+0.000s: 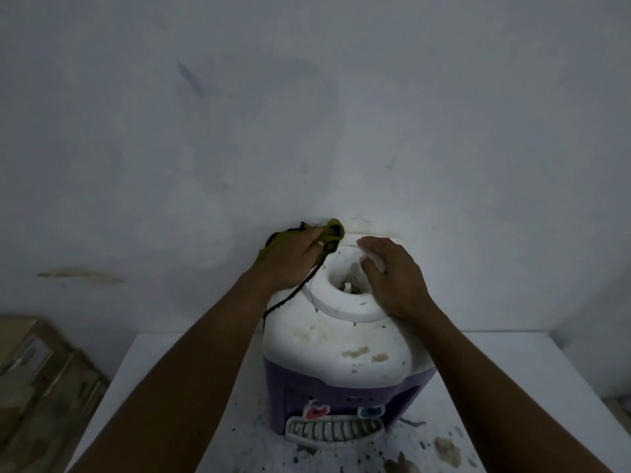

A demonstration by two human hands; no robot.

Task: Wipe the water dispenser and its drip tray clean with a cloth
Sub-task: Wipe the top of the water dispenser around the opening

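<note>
Head view looks down along two bare forearms to the top of the water dispenser (341, 349). The left grip (290, 259) is clenched around a bunched yellow-green cloth (333, 228), pressing it against the back left corner of the dispenser's top, right by the wall (307, 114). Its knuckles face up and the wrist is straight. A dark frayed thread (286, 300) trails from the cloth down over the left shoulder of the lid.

The right grip (396, 278) is released and holds nothing. Its palm lies on the right side of the raised collar (345, 310), with the fingers (374, 257) loosely bent over the rim toward the back.

That collar is a smooth white plastic ring around a round well. Inside the well stands a small white spike (347, 287); the rest of the well is too dim to tell. The domed white lid below is blotched with brownish stains and specks. The body under it is purple plastic, with a red tap (316, 412) and a blue tap (370, 411) in a recess at the front.

A white slotted drip tray (334, 430) sits at the foot of the dispenser, just under the taps. Whether anything lies in it cannot be told.

The dispenser stands on a white tabletop (512, 346), spattered near the front with dark dots and tan smears. Brown cardboard boxes (34, 370) sit off to the left, below the tabletop's edge.
</note>
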